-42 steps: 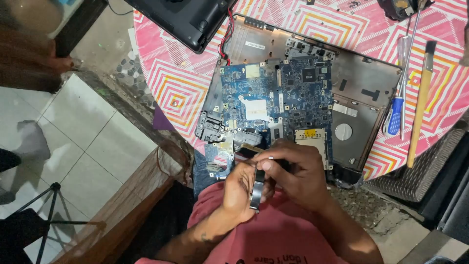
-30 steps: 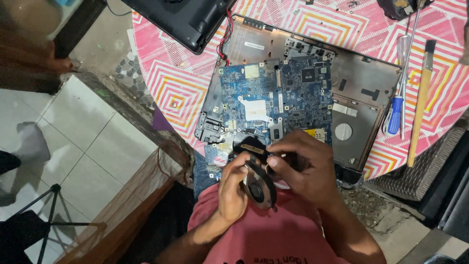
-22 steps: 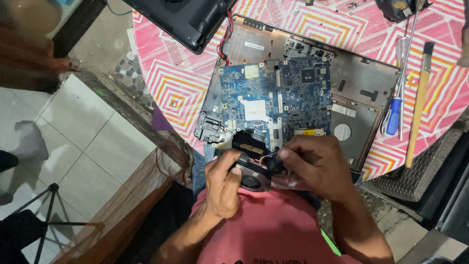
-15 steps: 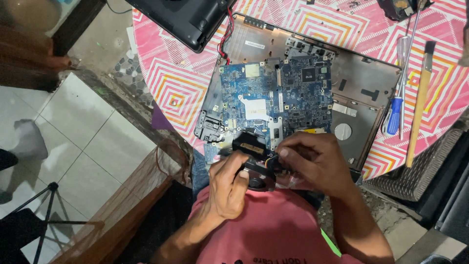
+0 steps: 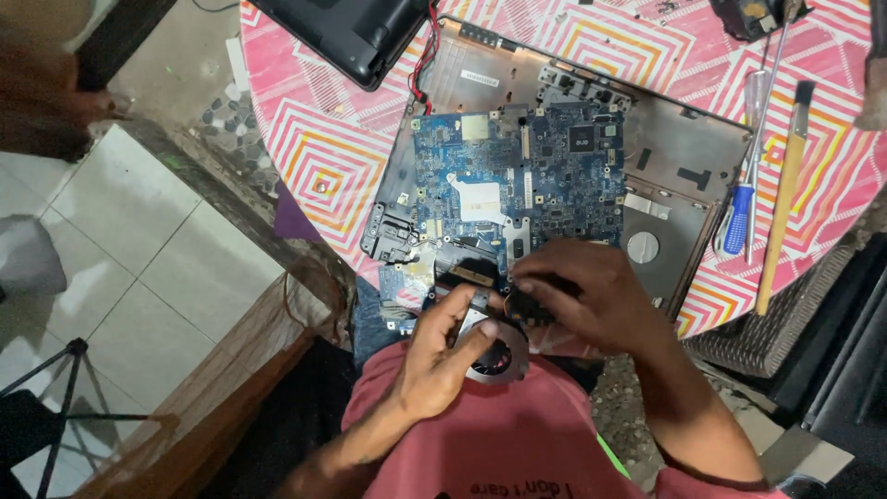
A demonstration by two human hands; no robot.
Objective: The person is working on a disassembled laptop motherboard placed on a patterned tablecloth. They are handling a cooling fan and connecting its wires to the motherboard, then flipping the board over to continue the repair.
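Observation:
An opened laptop base [image 5: 688, 166] lies on a round table with a pink patterned cloth [image 5: 314, 157]. Its blue circuit board [image 5: 517, 176] is exposed. At the near edge of the board both hands hold a round cooling fan [image 5: 494, 356] with a black heat sink part [image 5: 467, 268] beside it. My left hand [image 5: 443, 356] grips the fan's left side from below. My right hand [image 5: 587, 296] covers its right side, fingers curled over a dark part.
A blue-handled screwdriver [image 5: 744, 194] and a wooden-handled brush [image 5: 783, 194] lie right of the laptop. The detached black lid [image 5: 351, 32] rests at the table's top left. A tripod leg [image 5: 55, 407] stands on the tiled floor at left. A wicker surface [image 5: 767, 323] lies at right.
The fan has been turned in the hands and lowered toward the body; the left hand shifted from its top to its lower left side. The right hand stays over it.

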